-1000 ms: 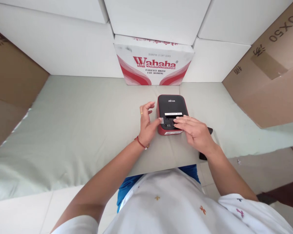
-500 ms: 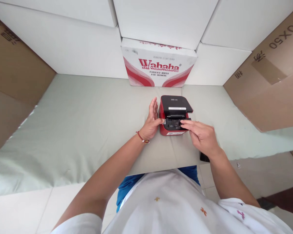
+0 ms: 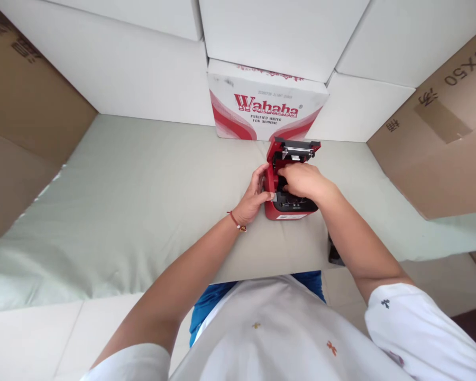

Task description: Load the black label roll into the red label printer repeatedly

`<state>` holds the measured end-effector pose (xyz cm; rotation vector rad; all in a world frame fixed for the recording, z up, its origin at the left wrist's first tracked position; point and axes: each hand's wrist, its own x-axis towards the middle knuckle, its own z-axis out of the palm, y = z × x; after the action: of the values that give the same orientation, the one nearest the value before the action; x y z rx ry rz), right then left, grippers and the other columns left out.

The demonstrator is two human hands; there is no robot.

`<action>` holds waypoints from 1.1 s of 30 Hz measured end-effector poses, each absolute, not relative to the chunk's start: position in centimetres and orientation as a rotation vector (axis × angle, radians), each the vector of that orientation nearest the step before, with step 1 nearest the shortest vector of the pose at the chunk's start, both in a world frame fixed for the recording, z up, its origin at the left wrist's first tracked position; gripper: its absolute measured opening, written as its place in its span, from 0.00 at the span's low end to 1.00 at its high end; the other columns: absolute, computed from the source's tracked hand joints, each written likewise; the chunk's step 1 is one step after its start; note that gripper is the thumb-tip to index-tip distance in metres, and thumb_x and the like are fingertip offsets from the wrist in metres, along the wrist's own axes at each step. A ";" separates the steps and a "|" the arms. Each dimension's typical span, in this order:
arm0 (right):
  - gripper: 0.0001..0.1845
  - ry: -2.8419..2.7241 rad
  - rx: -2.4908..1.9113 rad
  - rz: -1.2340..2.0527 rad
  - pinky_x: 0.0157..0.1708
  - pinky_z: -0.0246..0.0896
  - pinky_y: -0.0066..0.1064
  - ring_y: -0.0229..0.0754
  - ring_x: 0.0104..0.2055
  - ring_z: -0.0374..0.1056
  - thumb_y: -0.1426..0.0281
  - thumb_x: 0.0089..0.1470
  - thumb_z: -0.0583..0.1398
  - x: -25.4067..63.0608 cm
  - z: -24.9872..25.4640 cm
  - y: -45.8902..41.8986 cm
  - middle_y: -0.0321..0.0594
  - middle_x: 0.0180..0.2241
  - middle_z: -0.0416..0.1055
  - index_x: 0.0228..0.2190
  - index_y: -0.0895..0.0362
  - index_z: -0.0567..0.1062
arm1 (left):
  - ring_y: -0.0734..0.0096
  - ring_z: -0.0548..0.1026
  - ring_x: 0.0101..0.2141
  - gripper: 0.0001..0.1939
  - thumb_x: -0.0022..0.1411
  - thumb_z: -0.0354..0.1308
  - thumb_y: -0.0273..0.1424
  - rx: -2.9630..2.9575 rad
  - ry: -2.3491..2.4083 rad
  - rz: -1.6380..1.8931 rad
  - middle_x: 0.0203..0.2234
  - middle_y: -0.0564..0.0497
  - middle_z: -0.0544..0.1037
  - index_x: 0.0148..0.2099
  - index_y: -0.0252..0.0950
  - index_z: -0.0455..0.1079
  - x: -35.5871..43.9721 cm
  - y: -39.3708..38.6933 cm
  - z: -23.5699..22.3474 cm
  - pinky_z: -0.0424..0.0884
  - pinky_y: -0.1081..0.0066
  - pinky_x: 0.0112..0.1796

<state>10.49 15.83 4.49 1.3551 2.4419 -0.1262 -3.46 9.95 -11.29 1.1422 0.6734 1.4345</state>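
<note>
A small red and black label printer (image 3: 287, 209) sits on the pale green cloth (image 3: 143, 201), its lid (image 3: 297, 148) swung up and back. My left hand (image 3: 256, 198) grips the printer's left side, thumb pressed on the front left corner. My right hand (image 3: 301, 180) reaches down into the opened compartment with fingers curled; whatever they touch inside is hidden.
A white Wahaha water carton (image 3: 267, 106) stands just behind the printer among stacked white boxes (image 3: 122, 69). Brown cardboard boxes flank the left (image 3: 19, 106) and right (image 3: 440, 132). A dark object (image 3: 335, 254) lies at the cloth's near edge by my right forearm.
The printer's lid went from closed to fully raised. My right hand moved from the front slot up into the open compartment. My left hand stayed on the left side.
</note>
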 end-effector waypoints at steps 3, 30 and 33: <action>0.16 2.429 1.347 -0.110 0.39 0.66 0.39 0.58 0.49 0.78 0.74 0.57 0.65 9.9 4.5 15.5 0.53 0.49 0.83 0.47 0.56 0.83 | 0.48 0.54 0.75 0.47 0.54 0.71 0.39 1.090 0.652 1.433 0.74 0.48 0.60 0.72 0.50 0.56 -3.4 9.9 -11.0 0.54 0.50 0.73; 0.23 2.516 2.357 -1.296 0.42 0.68 0.41 0.47 0.34 0.72 0.55 0.52 0.69 25.0 -5.0 8.0 0.41 0.32 0.80 0.47 0.53 0.84 | 0.51 0.60 0.73 0.42 0.53 0.76 0.43 1.070 0.680 1.456 0.73 0.54 0.65 0.68 0.56 0.67 -4.5 9.9 -11.3 0.63 0.53 0.70; 0.26 2.539 2.426 -1.082 0.47 0.69 0.45 0.49 0.37 0.74 0.55 0.60 0.64 25.8 -4.7 7.8 0.45 0.42 0.83 0.55 0.53 0.82 | 0.51 0.62 0.72 0.41 0.52 0.76 0.43 1.062 0.686 1.468 0.72 0.54 0.66 0.67 0.56 0.68 -4.4 9.9 -11.3 0.64 0.54 0.69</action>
<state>25.82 7.81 -4.70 2.4260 2.5392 -1.0816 -4.44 9.93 -11.31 1.0615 0.6862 1.4678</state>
